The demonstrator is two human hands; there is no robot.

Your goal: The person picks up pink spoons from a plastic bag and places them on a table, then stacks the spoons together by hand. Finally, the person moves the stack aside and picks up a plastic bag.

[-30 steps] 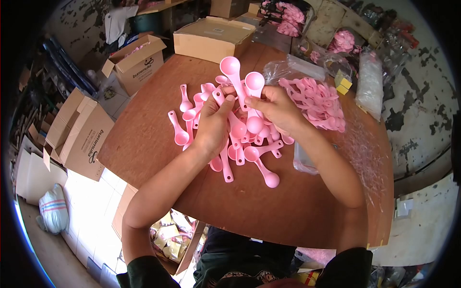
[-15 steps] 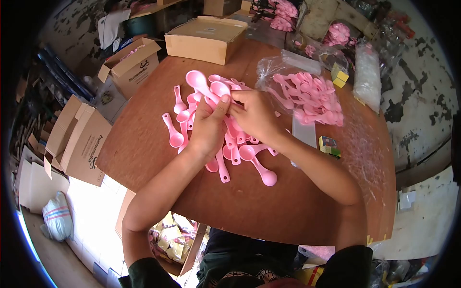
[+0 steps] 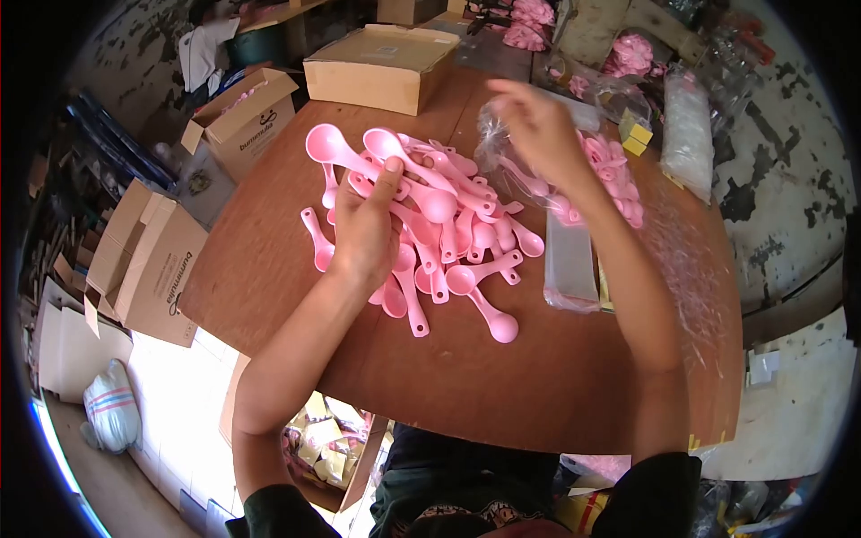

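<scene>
Between the thumb and fingers of my left hand are pink plastic measuring spoons, fanned out with bowls at the far ends. A loose pile of more pink spoons spreads over the table below and to the right of that hand. My right hand is lifted over the table's far right side, fingers apart and nothing visible in them. It hangs close to a crumpled clear plastic bag. Partly behind my right wrist lies a second heap of pink pieces.
A closed cardboard box stands on the far edge of the brown table. To the right are a stack of clear plastic sleeves, small yellow boxes and a plastic roll. Open cartons stand at left; another sits below the table.
My right hand has left the spoons at my left hand and moved up and right. My left hand, still gripping spoons, has shifted slightly left, and its spoons now fan wider.
</scene>
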